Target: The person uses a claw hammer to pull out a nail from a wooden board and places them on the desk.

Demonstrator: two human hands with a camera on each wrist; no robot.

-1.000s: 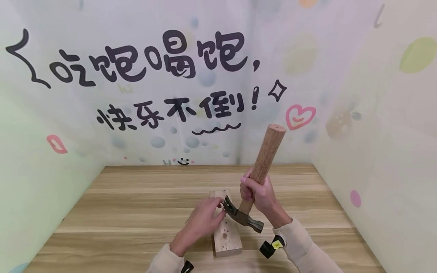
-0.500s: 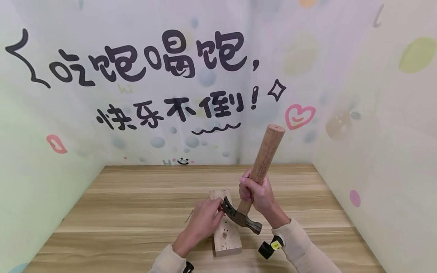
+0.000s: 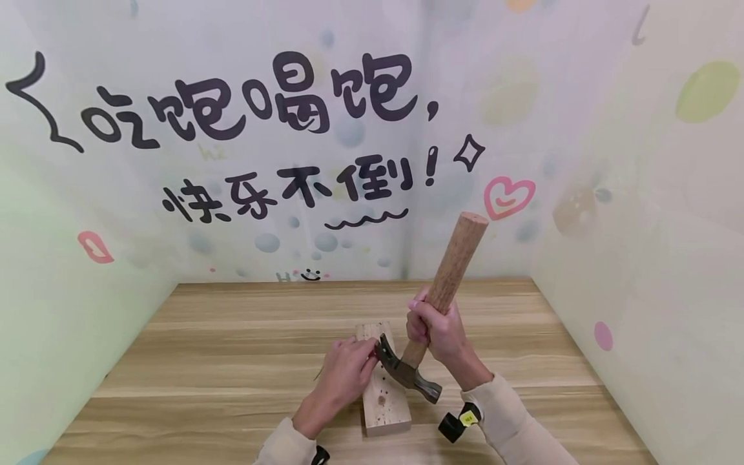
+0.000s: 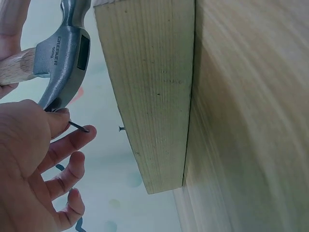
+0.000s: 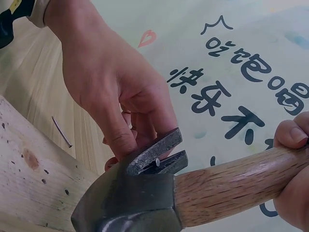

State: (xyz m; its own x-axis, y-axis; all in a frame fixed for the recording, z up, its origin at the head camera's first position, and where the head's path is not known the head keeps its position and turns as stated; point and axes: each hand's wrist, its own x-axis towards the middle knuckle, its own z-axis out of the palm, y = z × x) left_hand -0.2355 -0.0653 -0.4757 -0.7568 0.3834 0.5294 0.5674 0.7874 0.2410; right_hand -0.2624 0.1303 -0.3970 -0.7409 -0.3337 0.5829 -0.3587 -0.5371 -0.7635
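My right hand (image 3: 438, 329) grips the wooden handle of a claw hammer (image 3: 456, 265), its butt pointing up and the steel head low over a wooden block (image 3: 386, 413). At the claw, my left hand (image 3: 345, 368) pinches a nail (image 4: 78, 126) with thumb and index finger, the other fingers loosely bent. The right wrist view shows that nail's head sitting in the slot of the claw, with the left thumb (image 5: 120, 140) against the claw. A second nail (image 4: 121, 128) sticks out of the block's upper face.
Another nail, bent (image 5: 62, 133), lies on the wood-grain table (image 3: 232, 336) left of the block. Dark holes and a knot (image 3: 381, 400) mark the block's top. A black device with a yellow label (image 3: 468, 418) is worn on the right wrist. Printed walls enclose the table.
The hammer head has shifted slightly left and down, still by the left fingers. The left hand has barely moved, and now more of the nail on the table is hidden behind it.
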